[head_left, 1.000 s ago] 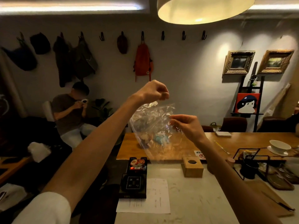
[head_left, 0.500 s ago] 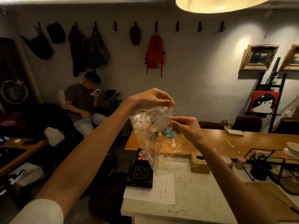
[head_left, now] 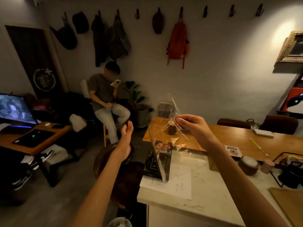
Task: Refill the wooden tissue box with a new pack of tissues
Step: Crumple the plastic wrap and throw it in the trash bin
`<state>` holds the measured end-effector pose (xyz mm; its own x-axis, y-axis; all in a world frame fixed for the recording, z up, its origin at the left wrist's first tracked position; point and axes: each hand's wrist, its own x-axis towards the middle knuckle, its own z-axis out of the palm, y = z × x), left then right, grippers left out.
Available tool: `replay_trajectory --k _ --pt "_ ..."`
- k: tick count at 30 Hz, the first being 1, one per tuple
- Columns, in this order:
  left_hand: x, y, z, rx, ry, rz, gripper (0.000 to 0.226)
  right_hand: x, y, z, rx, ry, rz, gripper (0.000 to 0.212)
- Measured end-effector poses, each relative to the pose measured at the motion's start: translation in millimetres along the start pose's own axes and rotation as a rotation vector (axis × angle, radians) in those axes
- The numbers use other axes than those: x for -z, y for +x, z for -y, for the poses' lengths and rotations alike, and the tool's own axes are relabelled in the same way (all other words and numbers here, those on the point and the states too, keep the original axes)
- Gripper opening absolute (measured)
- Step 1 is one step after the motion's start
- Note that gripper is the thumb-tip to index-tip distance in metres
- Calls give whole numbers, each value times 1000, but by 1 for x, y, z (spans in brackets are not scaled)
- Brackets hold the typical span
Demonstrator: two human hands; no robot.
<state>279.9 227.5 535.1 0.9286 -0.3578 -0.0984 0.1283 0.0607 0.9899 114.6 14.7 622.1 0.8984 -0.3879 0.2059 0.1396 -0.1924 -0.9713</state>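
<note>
My right hand (head_left: 191,126) pinches the top of an empty clear plastic wrapper (head_left: 157,138), which hangs down in front of me over the white counter's left end. My left hand (head_left: 125,140) is stretched out to the left of the counter, lower than the right hand. Its fingers are extended and it holds nothing. The wooden tissue box (head_left: 213,163) stands on the counter behind my right forearm, which hides most of it. No tissue pack shows.
On the white counter (head_left: 205,205) lie a paper sheet (head_left: 177,185) and a dark box (head_left: 154,164); a small jar (head_left: 248,164) and a wire rack (head_left: 288,171) stand at the right. A wooden table (head_left: 237,136) lies beyond. A person (head_left: 105,95) sits at the back left near a monitor (head_left: 14,108).
My left hand has let go of the wrapper and dropped down to the left. The wrapper now hangs from my right hand alone. The view has swung left and down.
</note>
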Motion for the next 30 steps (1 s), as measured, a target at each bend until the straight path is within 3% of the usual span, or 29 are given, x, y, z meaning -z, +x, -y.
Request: replay_trajectory --k 2,7,11,14,17,20,25,28,30 --pt "-10 -18 55 286 -216 248 102 -4 1 -5 -80 57 70 26" --pt "-48 -18 85 431 -828 639 107 12 -11 -27 -224 141 55 22" --pt "-70 -30 73 488 -948 833 115 32 -24 -61 -284 7 -109 22" --pt "-86 -33 71 516 -991 899 108 32 -37 -81 -317 49 -165 21" --pt "-106 -32 63 483 -865 754 82 25 -46 -90 -367 168 -191 30" --pt "-110 -46 41 315 -462 608 60 20 -50 -94 -367 191 -306 41" --pt "-84 -51 25 147 -271 472 60 27 -48 -88 -301 209 -466 55" --pt "-70 -48 20 78 -32 521 69 39 -46 -79 -312 285 -388 63" --pt "-63 -47 13 18 29 535 51 51 -46 -72 -377 406 -231 58"
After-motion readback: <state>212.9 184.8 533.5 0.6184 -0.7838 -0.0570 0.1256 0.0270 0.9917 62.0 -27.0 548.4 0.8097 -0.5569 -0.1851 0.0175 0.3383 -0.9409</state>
